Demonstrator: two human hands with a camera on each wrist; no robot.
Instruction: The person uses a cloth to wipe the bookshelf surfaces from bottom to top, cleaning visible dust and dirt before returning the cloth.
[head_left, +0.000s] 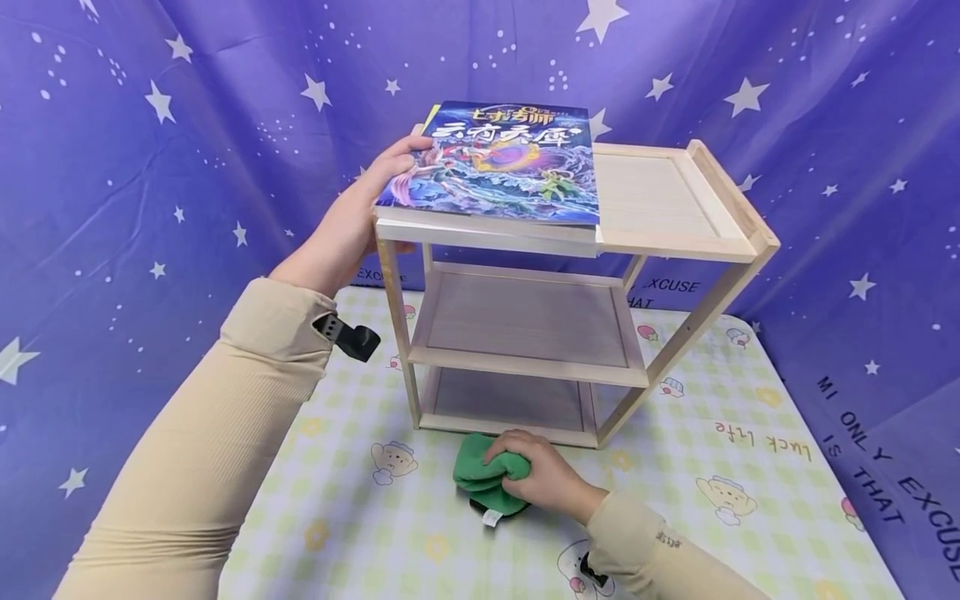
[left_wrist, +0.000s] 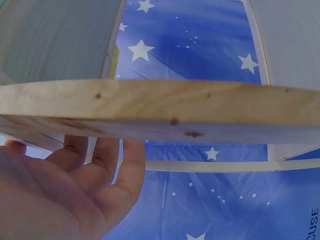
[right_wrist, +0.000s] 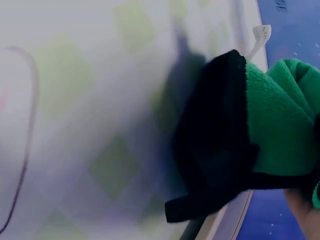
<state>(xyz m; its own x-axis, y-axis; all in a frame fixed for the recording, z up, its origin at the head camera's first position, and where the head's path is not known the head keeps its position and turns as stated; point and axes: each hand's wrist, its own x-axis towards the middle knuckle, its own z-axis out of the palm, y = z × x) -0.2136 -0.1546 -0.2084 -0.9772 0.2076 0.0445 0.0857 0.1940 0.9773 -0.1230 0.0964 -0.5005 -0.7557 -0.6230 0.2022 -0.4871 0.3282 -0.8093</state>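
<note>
A three-tier wooden shelf (head_left: 525,367) stands on the table, with a blue illustrated book (head_left: 510,179) lying on the left part of its top. My left hand (head_left: 352,204) grips the shelf's upper left corner, upper fingers against the book's left side and others below the top board. In the left wrist view, curled fingers (left_wrist: 131,175) reach behind a wooden leg (left_wrist: 160,102). Down in front of the lowest tier, my right hand (head_left: 547,475) grips a folded green cloth (head_left: 480,462) with a white tag. Black material (right_wrist: 215,135) shows on the cloth's underside in the right wrist view.
A pale green checked tablecloth (head_left: 720,467) with cartoon prints lies under the shelf. Purple star-printed curtain (head_left: 247,108) surrounds the table at the back and sides. The shelf's raised right end rail (head_left: 731,192) sticks up beyond the book.
</note>
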